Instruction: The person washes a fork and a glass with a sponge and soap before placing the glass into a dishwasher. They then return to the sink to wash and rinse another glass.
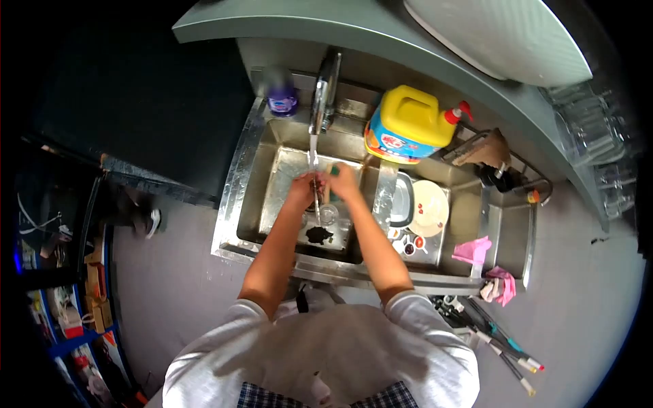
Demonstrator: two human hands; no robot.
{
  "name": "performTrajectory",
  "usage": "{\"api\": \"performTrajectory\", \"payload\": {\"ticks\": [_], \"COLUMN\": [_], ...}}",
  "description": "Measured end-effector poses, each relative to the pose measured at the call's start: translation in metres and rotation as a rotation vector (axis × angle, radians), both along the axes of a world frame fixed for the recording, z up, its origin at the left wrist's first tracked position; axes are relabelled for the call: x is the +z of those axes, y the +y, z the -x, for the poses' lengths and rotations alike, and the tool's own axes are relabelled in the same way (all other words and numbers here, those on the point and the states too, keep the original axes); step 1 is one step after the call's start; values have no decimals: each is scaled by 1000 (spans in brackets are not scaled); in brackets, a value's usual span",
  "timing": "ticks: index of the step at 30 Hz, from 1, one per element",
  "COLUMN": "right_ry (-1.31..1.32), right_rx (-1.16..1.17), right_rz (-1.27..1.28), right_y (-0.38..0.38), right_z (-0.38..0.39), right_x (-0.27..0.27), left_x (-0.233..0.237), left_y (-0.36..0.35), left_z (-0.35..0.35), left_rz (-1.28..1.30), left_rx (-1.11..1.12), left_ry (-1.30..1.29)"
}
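Both hands are together under the running tap (326, 95), inside the left sink basin (271, 194). My left hand (301, 190) is closed around something small and dark that I cannot make out. Right beside it, my right hand (342, 180) is closed, with a bit of green showing at its fingers; what it holds is too small to name. Water runs down between the hands. Below them in the basin stands a clear glass (328, 215). A dark wet clump (318, 235) lies on the basin floor nearer to me.
Behind the basin stand a purple bottle (281, 102) and a yellow jug (411, 122) with a red pump. The right basin holds a grey tray (402, 200), a cream plate (430, 214) and small spoons. Pink gloves (473, 251) hang at its front. A shelf (292, 26) overhangs the sink.
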State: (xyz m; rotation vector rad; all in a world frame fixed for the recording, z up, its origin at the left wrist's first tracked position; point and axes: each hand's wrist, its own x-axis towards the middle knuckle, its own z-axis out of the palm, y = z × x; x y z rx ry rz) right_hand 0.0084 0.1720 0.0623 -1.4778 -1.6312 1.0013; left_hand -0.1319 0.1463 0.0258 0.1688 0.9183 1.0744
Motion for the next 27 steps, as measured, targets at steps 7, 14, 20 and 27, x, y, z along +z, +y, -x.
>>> {"api": "performTrajectory", "payload": {"ticks": [7,14,20,27], "right_ry": [248,626,881,780], "right_rx": [131,-71,-85,-241], "right_rz": [497,576,694,785], "right_y": [-81,-103,-107,-114], "right_z": [22,22,19,20], "right_x": [-50,-10,26,48], "left_x": [-25,-2,-35,-31], "left_y": [-15,12,40,25], "left_z": [8,19,35,38], "left_rz": [44,-38,-172,-204], "left_rx": [133,-30,-121,-286], "left_ry": [13,89,382,105]}}
